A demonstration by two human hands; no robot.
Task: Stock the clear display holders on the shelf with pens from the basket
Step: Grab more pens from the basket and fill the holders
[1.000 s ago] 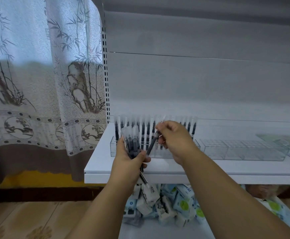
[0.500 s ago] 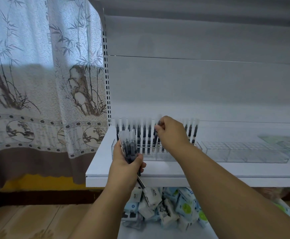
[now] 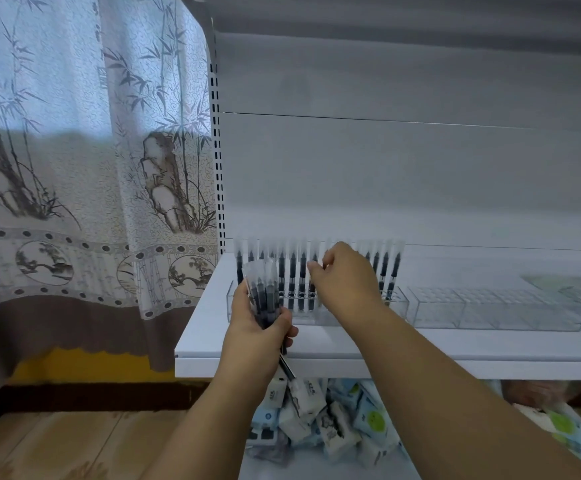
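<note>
A clear display holder stands at the left end of the white shelf, with a row of several black pens with clear caps upright in it. My left hand grips a bundle of the same pens in front of the holder's left part. My right hand reaches over the middle of the row, and its thumb and fingertips pinch the top of one pen standing in the holder. The pens behind that hand are hidden. No basket is in view.
A second clear holder with bare slots lies to the right on the shelf, and pale flat items lie beyond it. Small white and blue packets are piled on the level below. A patterned curtain hangs at the left.
My right hand carried one pen from beside the bundle up to the row and set it upright in the holder. My left hand with the bundle stayed roughly in place.
</note>
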